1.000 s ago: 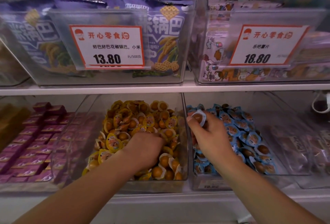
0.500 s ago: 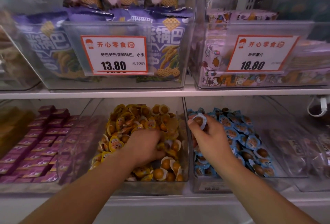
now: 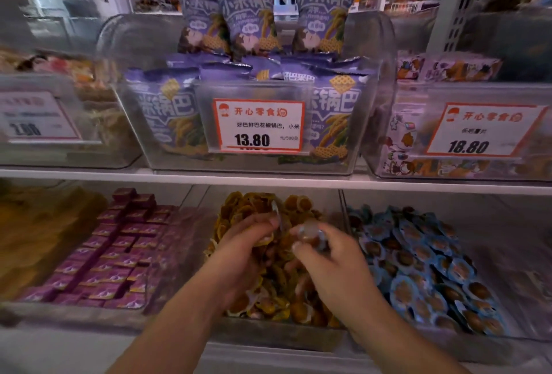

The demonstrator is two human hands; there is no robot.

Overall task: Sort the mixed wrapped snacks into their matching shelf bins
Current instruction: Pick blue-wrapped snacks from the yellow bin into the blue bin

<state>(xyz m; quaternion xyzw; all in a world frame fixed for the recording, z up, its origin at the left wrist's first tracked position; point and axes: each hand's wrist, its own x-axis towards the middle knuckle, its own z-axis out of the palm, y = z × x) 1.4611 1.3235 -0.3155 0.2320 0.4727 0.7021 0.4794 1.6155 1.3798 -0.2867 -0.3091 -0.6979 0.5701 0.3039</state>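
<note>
Both hands are over the middle clear bin point(image 3: 268, 335) on the lower shelf, which is heaped with yellow-wrapped round snacks point(image 3: 298, 209). My left hand point(image 3: 248, 248) has its fingers curled around a wrapped snack point(image 3: 276, 214) lifted from that heap. My right hand point(image 3: 331, 260) pinches a blue-rimmed round snack point(image 3: 310, 232) at its fingertips, close to the left hand's fingers. To the right, the neighbouring bin holds blue-wrapped round snacks point(image 3: 418, 257). The picture is blurred, so wrapper details are unclear.
A bin of purple square packets point(image 3: 113, 254) sits left of the middle one. On the shelf above stand bins of purple snack bags point(image 3: 254, 30) with price cards 13.80 point(image 3: 258, 126) and 18.80 point(image 3: 478, 132). A white shelf edge point(image 3: 268, 178) divides the levels.
My right hand moved left from the blue bin to over the yellow bin, still pinching the blue snack. The left hand rose out of the heap with a snack. The view tilted up.
</note>
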